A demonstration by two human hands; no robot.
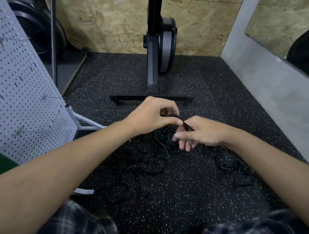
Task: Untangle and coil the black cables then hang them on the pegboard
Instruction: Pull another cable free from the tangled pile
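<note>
**Left hand [153, 115] pinching a few strands, untangling nowhere near done**

Left hand has thumb and fingertips closed on a small bundle of thin black cables [175, 117], held just above the pile. Those same strands run across the right hand [198, 132], whose fingers hang down loosely curled. Honestly can't tell if it's gripping them or they're just draped over it.

The rest sits in a loose tangled heap [143, 158] on the black speckled rubber floor [180, 201], right under both hands, with a smaller clump [232, 169] off to the right. The grey perforated metal pegboard [15, 81] stands at the left, and I can't see any cable on its thin wire hooks [52, 97].

My read: this is the untangling step, no coil made yet. The next move probably means drawing one strand free of the heap without tightening the loops.
</note>
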